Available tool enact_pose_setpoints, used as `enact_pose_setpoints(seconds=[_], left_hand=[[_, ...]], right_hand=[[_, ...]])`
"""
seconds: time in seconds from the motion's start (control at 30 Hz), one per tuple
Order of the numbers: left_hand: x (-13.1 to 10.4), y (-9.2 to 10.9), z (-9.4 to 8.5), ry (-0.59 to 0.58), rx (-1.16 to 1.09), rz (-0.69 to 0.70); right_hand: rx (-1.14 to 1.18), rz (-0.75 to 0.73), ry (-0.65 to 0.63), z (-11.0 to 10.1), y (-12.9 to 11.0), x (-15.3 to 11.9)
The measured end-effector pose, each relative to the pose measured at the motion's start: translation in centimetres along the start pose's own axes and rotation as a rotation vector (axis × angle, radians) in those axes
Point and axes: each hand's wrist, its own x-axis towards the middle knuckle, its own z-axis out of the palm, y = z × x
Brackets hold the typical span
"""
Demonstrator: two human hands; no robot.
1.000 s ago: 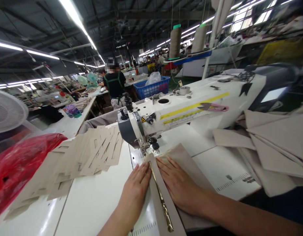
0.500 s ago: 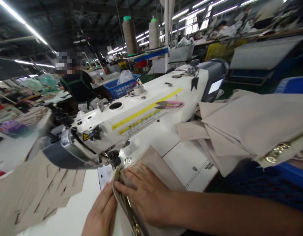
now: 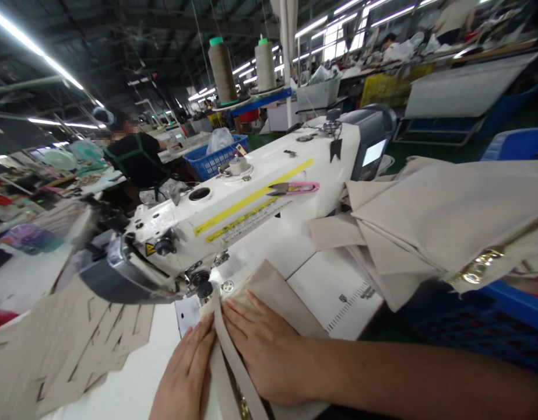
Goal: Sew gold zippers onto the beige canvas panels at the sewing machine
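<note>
A beige fabric piece [image 3: 269,280] with a brass-coloured zipper [image 3: 243,405] lies under the head of a white sewing machine [image 3: 269,192]. My right hand [image 3: 264,344] rests flat and open on it, fingers stretched toward the presser area, some fingertips hidden by a raised fabric strip [image 3: 234,344]. My left hand [image 3: 185,367] lies on the strip's left side, fingers straight and close together, fingertips just short of the needle area. The needle itself is hidden behind the machine head [image 3: 124,274].
Cut beige pieces [image 3: 76,344] lie in an overlapping stack at left. More beige fabric [image 3: 426,216] with metal zipper parts hangs over a blue crate [image 3: 461,326] at right. Pink-handled thread snips [image 3: 295,188] lie on the machine arm. A person [image 3: 135,154] sits beyond.
The fabric strip between my hands now stands further right, covering more of the zipper and some right fingertips. My left hand has shifted slightly right. The whole view has shifted a little.
</note>
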Motion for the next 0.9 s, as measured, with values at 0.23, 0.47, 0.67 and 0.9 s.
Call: enact_pose_setpoints(seconds=[0.23,0.47,0.67,0.9], left_hand=[[0.4,1.7,-0.9,0.005,0.009,-0.067],[0.3,2.6,-1.5,-0.002,-0.086,-0.127],[0.2,2.5,-0.9,0.007,-0.072,-0.114],[1.1,1.3,-0.6,-0.01,-0.062,-0.129]], right_hand=[[-0.084,-0.051,0.01,1.0,0.0,-0.4],[-0.205,-0.109,0.026,1.9,0.3,-0.4],[-0.221,-0.14,-0.002,1.4,0.1,-0.1],[-0.267,-0.128,0.03,2.3,1.5,1.3]])
